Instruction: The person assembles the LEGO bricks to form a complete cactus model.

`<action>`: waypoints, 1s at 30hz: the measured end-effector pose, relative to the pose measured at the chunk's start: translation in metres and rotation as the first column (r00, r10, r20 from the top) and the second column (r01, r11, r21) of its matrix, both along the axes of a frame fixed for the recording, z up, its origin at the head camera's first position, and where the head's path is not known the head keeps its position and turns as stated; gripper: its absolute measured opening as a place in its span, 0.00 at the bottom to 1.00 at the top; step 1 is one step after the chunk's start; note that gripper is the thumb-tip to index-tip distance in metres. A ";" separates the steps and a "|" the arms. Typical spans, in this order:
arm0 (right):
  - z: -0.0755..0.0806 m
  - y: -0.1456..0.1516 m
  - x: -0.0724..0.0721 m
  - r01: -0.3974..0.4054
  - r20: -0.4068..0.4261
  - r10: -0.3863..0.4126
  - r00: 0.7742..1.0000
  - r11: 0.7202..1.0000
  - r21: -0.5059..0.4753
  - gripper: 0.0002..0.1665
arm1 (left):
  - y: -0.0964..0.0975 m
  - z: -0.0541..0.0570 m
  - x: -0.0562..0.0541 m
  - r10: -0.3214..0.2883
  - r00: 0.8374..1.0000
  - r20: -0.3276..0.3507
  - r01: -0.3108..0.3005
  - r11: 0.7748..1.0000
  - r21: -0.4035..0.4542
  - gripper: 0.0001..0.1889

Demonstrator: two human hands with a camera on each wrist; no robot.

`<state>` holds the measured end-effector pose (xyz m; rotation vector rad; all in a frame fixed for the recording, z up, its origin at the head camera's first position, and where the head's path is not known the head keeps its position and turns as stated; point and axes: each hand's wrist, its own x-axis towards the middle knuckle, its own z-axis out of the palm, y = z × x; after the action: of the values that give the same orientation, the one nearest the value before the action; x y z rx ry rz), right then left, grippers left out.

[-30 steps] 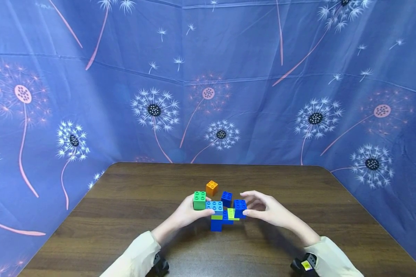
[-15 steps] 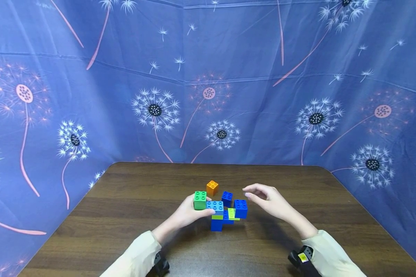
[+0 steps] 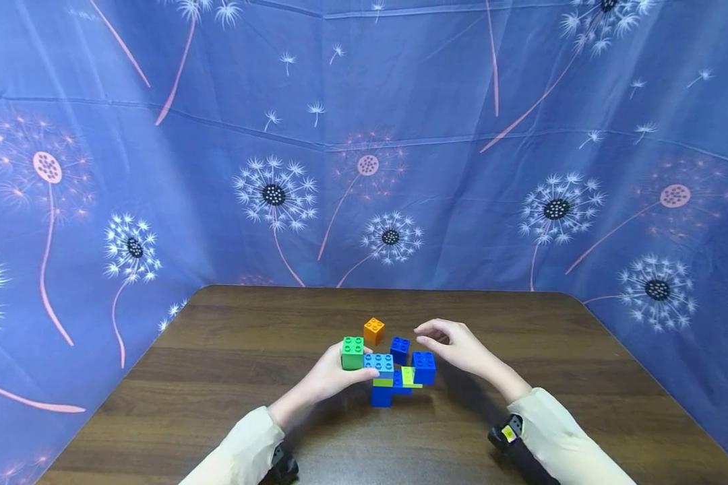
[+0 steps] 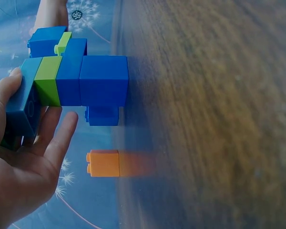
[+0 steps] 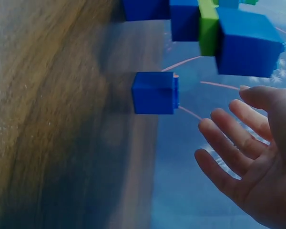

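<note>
My left hand (image 3: 330, 376) grips a built-up cluster of toy building bricks by its light blue brick (image 3: 379, 365), thumb on the near face and fingers behind. A green brick (image 3: 352, 354) sticks out at the cluster's left. Lime pieces (image 4: 48, 81) and dark blue bricks (image 4: 104, 80) make up the rest, with one dark blue brick (image 5: 250, 43) raised at the right end. My right hand (image 3: 461, 347) hovers right of a loose dark blue brick (image 3: 400, 349), fingers relaxed and holding nothing. In the right wrist view its fingers (image 5: 229, 148) are spread, apart from every brick.
An orange brick (image 3: 373, 330) stands on the brown wooden table (image 3: 249, 337) behind the cluster, beyond the loose dark blue brick. A blue cloth (image 3: 449, 202) printed with dandelions hangs behind the table.
My right hand has let go of the dark blue brick at the cluster's right end and moved back, then slightly left toward the loose dark blue brick. My left hand keeps its hold.
</note>
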<state>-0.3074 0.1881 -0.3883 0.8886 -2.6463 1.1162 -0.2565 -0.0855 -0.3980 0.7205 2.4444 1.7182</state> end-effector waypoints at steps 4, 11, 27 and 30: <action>-0.007 -0.001 -0.006 -0.006 0.007 0.005 1.000 1.000 0.024 0.12 | 0.001 -0.013 -0.009 -0.002 1.000 0.004 0.002 1.000 0.000 0.22; -0.015 -0.006 -0.013 -0.027 0.031 0.026 0.999 0.999 0.045 0.18 | 0.003 -0.013 -0.010 -0.001 1.000 -0.001 0.001 1.000 -0.009 0.22; -0.021 -0.030 -0.021 0.038 0.038 -0.044 0.998 0.988 0.148 0.26 | -0.002 -0.014 -0.009 0.015 1.000 0.026 -0.015 1.000 -0.011 0.25; -0.024 -0.031 -0.022 0.052 0.044 -0.060 0.997 0.985 0.164 0.26 | -0.001 -0.012 -0.007 0.006 1.000 0.028 -0.006 1.000 -0.003 0.26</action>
<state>-0.3294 0.1574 -0.4126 0.8166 -2.8163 0.9320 -0.2634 -0.0861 -0.4095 0.6850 2.4332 1.7144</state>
